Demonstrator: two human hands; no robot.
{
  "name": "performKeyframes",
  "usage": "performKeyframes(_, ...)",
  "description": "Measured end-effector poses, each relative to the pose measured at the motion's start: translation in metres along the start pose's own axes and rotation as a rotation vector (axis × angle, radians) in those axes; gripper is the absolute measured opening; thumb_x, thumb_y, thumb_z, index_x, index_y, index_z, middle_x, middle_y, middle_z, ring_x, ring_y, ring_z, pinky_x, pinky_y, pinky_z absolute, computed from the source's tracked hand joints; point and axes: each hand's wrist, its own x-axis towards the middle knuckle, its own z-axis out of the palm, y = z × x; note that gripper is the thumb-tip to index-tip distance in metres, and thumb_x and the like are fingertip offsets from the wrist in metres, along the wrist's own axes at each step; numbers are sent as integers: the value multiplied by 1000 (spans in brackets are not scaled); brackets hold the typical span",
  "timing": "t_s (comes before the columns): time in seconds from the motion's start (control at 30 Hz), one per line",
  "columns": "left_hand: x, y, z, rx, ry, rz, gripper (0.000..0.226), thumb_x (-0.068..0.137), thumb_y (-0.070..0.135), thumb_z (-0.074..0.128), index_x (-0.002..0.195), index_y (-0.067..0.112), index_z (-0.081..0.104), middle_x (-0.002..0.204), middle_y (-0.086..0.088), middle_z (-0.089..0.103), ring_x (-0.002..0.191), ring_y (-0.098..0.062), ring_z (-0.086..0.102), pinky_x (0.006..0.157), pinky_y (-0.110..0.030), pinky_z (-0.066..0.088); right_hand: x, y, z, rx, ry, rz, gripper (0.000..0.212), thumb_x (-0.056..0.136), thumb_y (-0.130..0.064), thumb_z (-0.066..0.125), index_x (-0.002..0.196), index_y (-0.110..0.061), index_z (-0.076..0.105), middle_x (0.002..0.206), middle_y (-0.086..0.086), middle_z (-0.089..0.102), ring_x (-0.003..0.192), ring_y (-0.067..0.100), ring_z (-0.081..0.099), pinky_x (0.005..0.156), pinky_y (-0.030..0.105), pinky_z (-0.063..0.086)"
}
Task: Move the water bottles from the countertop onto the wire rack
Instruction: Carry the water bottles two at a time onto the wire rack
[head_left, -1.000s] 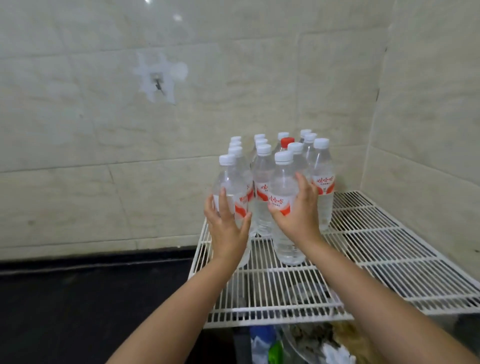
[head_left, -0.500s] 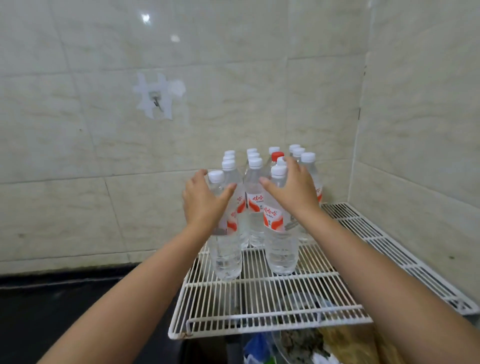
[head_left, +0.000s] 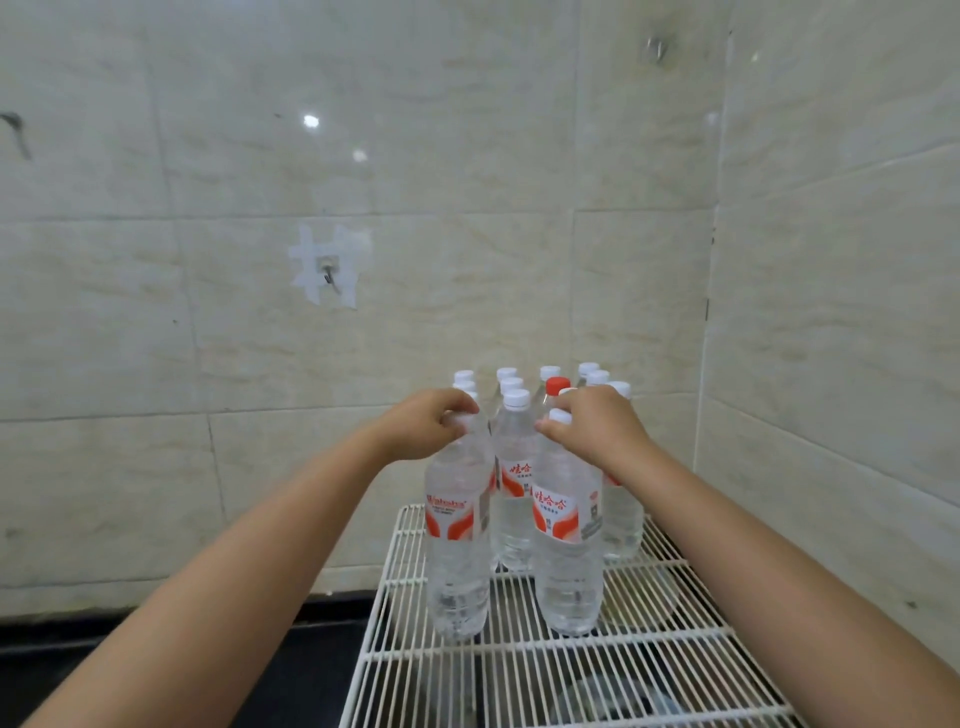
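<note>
Several clear water bottles with white caps and red-and-white labels stand packed together on a white wire rack (head_left: 597, 670) in the tiled corner. One bottle in the group has a red cap (head_left: 558, 385). My left hand (head_left: 426, 423) is closed over the cap and neck of the front left bottle (head_left: 457, 551). My right hand (head_left: 597, 423) grips the top of the front right bottle (head_left: 566, 551). Both front bottles stand upright on the rack wires.
A black countertop (head_left: 208, 675) runs to the left of the rack below the tiled wall. A wall hook (head_left: 328, 270) with white patches sits above left. The right tiled wall (head_left: 831, 364) hems the rack in. Dim objects lie under the rack.
My hands have slid up from the bottles' bodies to their caps. The view has tilted upward, so the rack now sits lower in the frame.
</note>
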Motion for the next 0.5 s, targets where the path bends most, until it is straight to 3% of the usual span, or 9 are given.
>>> performKeyframes(0.17, 5, 7, 9, 203, 187, -122, 30, 86, 27, 59, 105, 5, 65, 100, -10, 61, 86, -22, 54, 74, -30, 43, -4, -4, -2, 14, -21, -4, 35, 89, -33, 52, 100, -2, 62, 101, 16, 65, 92, 26, 56, 66, 26, 32)
performKeyframes(0.3, 5, 5, 25, 8, 239, -78, 45, 83, 19, 65, 125, 8, 50, 125, -13, 54, 108, -25, 54, 84, -29, 43, -6, -4, -5, 26, -28, -38, 35, 89, -32, 54, 97, 1, 63, 97, 17, 66, 95, 28, 57, 60, 28, 30)
performKeyframes(0.4, 2, 6, 28, -203, 233, -58, 47, 81, 16, 67, 121, 5, 44, 122, -10, 52, 103, -23, 53, 75, -23, 41, -9, -3, -7, 89, -46, -54, 33, 88, -28, 55, 99, 1, 64, 91, 16, 64, 90, 27, 57, 63, 29, 32)
performKeyframes(0.5, 1, 8, 30, -69, 320, -143, 42, 84, 29, 63, 114, 5, 46, 116, -13, 47, 101, -27, 51, 73, -25, 42, -9, -1, -6, 89, -43, -74, 30, 89, -27, 54, 104, -3, 65, 100, 15, 67, 97, 28, 57, 74, 31, 40)
